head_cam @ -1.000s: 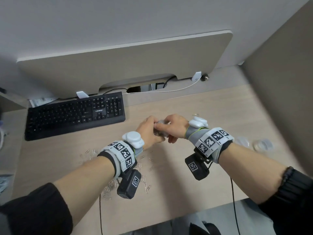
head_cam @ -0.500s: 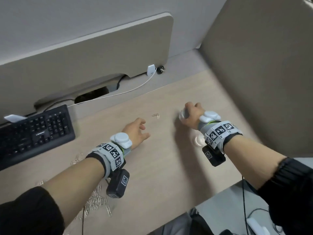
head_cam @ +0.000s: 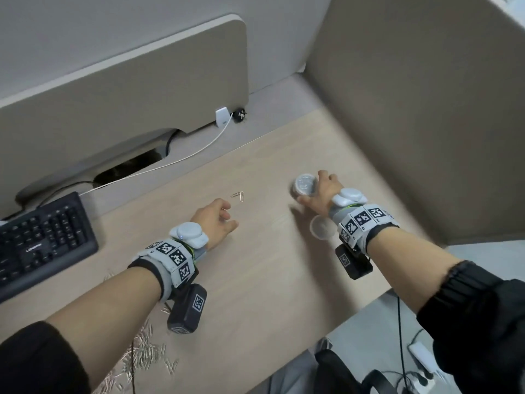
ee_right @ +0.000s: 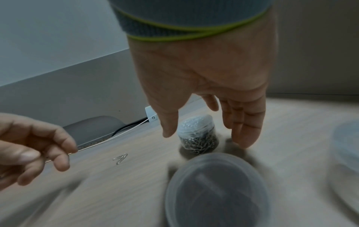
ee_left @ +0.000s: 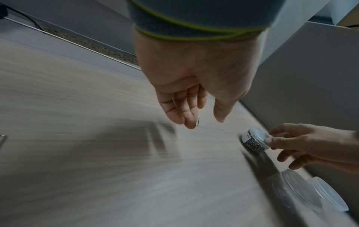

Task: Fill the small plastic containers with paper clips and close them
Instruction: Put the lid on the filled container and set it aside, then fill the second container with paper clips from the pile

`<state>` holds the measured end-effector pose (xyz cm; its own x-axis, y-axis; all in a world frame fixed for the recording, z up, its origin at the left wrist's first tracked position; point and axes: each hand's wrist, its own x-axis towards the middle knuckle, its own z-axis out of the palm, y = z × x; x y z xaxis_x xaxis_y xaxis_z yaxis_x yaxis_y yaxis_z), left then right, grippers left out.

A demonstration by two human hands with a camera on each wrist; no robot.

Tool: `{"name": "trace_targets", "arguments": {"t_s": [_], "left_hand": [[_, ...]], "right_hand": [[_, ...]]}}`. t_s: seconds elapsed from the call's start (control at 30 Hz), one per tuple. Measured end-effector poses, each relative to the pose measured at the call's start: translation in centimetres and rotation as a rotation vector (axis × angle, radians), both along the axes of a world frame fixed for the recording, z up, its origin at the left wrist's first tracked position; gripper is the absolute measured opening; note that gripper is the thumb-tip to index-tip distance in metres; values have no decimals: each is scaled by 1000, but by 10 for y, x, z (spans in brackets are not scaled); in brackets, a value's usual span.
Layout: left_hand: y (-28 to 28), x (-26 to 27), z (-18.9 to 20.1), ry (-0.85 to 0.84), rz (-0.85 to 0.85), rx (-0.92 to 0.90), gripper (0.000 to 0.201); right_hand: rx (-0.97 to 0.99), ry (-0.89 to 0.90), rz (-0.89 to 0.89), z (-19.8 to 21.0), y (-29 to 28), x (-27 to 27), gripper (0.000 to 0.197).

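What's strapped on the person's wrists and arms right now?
Both forearms are bare below pushed-up black sleeves. Each wrist wears a grey band with a green edge, black-and-white square markers, a rounded white puck on top, and a black camera block hanging underneath. Left hand, right hand.

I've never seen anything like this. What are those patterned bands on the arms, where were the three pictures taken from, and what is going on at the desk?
There is no machine here. A person works with bare hands, wearing patterned wristbands with a small black camera under each wrist. The wide picture comes from a camera worn on the head. The other two look along each hand.

The right hand reaches round a small lidded container full of paper clips on the desk, its fingers fairly straight. The left hand is open and plainly holds nothing. Two loose clips lie just beyond it, a pile of clips lies near the left forearm, and a clear empty tub or lid lies by the right wrist. A keyboard sits at the left.
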<state>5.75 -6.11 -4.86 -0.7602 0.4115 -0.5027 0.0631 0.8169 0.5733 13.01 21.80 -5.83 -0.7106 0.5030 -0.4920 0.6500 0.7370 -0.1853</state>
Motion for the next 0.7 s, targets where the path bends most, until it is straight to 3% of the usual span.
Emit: {"name": "trace_targets", "arguments": {"t_s": [0.2,0.3,0.37,0.47,0.57,0.7], "left_hand": [[-17,20,4,2,-44,15,41],[-30,31,8,-6,-64,9,42],[-40,37,12,-4,-75,4,43],[-53,45,19,3,-81,5,49],[-64,50,27,20,-96,10,67],[-76,59,41,45,-88,100,88]], "right_hand": [[123,-237,51,11,-20,45,70],[158,-205,62,11,-43,60,47],[89,-166,31,14,-60,63,45],[-64,-65,63,26,-86,59,58],[-199,39,56,45,-122,43,62],[-385,151,76,67,-172,22,50]]}}
